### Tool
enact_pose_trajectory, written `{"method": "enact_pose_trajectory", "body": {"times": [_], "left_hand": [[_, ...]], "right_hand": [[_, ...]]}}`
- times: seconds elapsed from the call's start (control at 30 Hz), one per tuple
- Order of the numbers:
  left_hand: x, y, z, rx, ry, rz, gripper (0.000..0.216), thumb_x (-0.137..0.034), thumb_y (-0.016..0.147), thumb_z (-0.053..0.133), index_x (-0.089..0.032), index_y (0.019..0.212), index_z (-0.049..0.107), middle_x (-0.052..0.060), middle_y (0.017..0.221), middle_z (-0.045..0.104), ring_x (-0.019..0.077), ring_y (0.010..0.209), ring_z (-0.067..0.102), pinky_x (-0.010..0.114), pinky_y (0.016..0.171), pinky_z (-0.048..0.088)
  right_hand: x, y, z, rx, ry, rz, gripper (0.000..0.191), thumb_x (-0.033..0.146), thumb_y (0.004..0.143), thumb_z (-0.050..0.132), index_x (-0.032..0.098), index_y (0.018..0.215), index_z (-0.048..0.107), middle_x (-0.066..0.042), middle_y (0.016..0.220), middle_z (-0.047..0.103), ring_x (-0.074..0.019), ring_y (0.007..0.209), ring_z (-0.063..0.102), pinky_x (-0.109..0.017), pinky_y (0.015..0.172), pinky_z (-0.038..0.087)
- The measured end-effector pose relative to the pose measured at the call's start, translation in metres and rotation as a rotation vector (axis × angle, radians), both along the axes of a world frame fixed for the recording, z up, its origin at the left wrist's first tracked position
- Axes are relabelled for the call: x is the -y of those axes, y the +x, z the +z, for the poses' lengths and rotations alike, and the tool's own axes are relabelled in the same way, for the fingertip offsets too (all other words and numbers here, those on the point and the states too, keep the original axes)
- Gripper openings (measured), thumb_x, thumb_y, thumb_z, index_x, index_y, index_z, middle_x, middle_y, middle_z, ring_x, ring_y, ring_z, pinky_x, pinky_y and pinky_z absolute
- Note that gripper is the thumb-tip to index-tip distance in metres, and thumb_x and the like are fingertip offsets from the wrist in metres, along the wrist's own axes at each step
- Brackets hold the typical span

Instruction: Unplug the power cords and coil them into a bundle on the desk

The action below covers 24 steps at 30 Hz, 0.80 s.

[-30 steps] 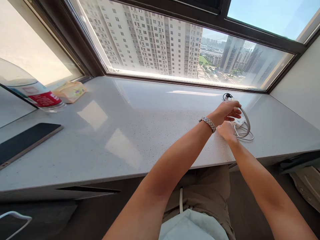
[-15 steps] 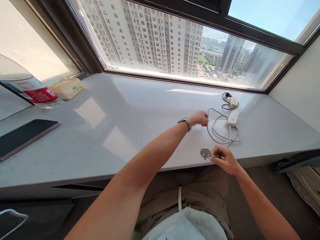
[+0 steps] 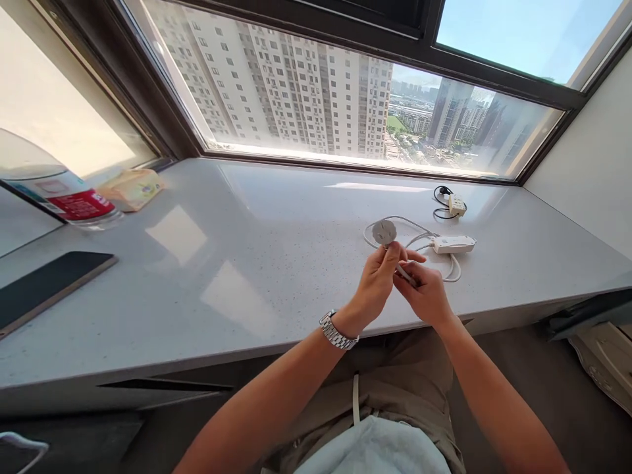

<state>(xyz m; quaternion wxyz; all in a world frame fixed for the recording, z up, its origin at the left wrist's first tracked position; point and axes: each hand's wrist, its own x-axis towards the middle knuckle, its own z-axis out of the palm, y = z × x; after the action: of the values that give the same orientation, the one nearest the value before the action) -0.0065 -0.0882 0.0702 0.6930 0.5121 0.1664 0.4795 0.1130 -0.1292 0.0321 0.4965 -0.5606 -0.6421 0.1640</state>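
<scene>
My left hand point(image 3: 376, 282), with a metal-band watch at the wrist, is closed around the base of a grey round-faced plug point(image 3: 384, 232). The plug's face, with its pins, points up and away from me. Just to the right, my right hand point(image 3: 425, 291) has its fingers closed on the grey cord point(image 3: 407, 274) below the plug. Both hands are close together above the front part of the counter. Behind them, the rest of the cord lies in loose loops and runs to a white power strip point(image 3: 454, 244), which rests on the counter.
A cream multi-socket block point(image 3: 457, 206) with a black cord lies farther back on the white counter point(image 3: 276, 230). At the left are a large bottle point(image 3: 81, 201), a tissue pack point(image 3: 133, 189) and a dark flat device point(image 3: 52, 283). A window runs along the back.
My left hand has left the cord loop and come back to grip the plug. My right hand has shifted up and left, now on the cord. The power strip has turned sideways.
</scene>
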Motion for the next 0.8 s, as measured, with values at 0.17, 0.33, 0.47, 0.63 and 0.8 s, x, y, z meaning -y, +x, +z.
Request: {"method": "enact_pose_trajectory", "body": {"times": [0.17,0.33,0.47,0.63,0.8], "left_hand": [[-0.028,-0.063,0.038,0.273,-0.201,0.335,0.046,-0.049,0.092,0.047,-0.018,0.059,0.039,-0.009,0.041,0.028,0.006,0.037,0.029,0.019,0.045,0.038],[-0.046,-0.137,0.067,0.273,-0.193,0.653,0.055,-0.043,0.1,0.017,-0.018,0.055,0.035,-0.009,0.036,0.015,0.0077,0.035,0.008,0.017,0.034,0.024],[-0.052,-0.165,0.073,0.302,-0.108,0.851,0.056,-0.043,0.101,0.013,-0.018,0.055,0.033,-0.009,0.038,0.009,0.0089,0.036,0.002,0.016,0.033,0.017],[-0.072,-0.184,0.064,0.362,-0.08,1.001,0.052,-0.042,0.101,0.016,-0.019,0.056,0.029,-0.01,0.039,0.008,0.0091,0.038,-0.002,0.017,0.033,0.012],[-0.099,-0.204,0.047,0.376,-0.098,1.076,0.048,-0.037,0.101,0.021,-0.019,0.056,0.022,-0.01,0.036,0.008,0.0093,0.038,0.0,0.018,0.034,0.011]], "right_hand": [[-0.013,0.053,-0.02,0.298,-0.097,0.013,0.035,0.045,0.083,0.057,0.018,0.061,0.055,0.005,0.048,0.04,-0.0093,0.048,0.029,-0.024,0.048,0.023],[-0.023,0.128,-0.02,0.439,-0.089,0.05,0.039,0.045,0.082,0.054,0.018,0.055,0.051,0.002,0.05,0.044,-0.0107,0.05,0.034,-0.025,0.05,0.027],[-0.028,0.176,-0.006,0.476,-0.042,-0.11,0.047,0.052,0.078,0.056,0.019,0.048,0.041,0.004,0.047,0.032,-0.0101,0.05,0.027,-0.025,0.05,0.026],[-0.023,0.23,-0.001,0.376,0.032,-0.457,0.05,0.06,0.071,0.058,0.02,0.046,0.04,0.004,0.049,0.03,-0.0108,0.051,0.028,-0.027,0.05,0.027],[-0.001,0.278,0.006,0.362,-0.031,-0.79,0.041,0.059,0.068,0.057,0.023,0.051,0.048,0.001,0.048,0.04,-0.0164,0.051,0.04,-0.031,0.052,0.032]]}}
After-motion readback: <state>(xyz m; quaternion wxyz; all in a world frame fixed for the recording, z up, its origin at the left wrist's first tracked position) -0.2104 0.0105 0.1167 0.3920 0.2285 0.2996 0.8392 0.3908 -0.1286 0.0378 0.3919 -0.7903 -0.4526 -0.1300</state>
